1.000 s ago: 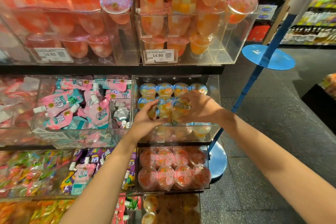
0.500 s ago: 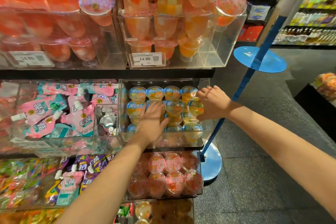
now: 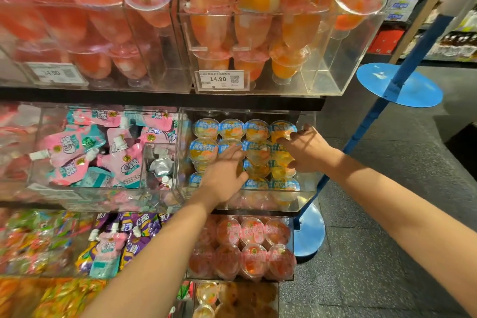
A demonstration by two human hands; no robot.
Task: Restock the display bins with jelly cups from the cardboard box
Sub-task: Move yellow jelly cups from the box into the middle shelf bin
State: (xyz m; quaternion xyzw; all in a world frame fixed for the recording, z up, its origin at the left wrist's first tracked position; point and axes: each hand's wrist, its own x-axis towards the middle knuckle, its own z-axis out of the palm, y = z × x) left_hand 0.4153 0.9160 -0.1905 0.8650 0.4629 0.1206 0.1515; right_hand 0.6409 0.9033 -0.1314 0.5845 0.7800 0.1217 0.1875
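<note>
Both hands lie flat-fingered on the blue-lidded orange jelly cups (image 3: 254,152) inside the clear acrylic display bin (image 3: 305,188): left hand (image 3: 223,175) and right hand (image 3: 305,150) gripping nothing, seemingly pressing rows level

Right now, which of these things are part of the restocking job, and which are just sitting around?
Part of the job:
- left hand, on the stacked cups
- right hand, fingers on the cups
- orange jelly cups
- clear bin holding them

Just around:
- pink drink pouches
- red jelly cups below
- price tag
- blue stand
</note>
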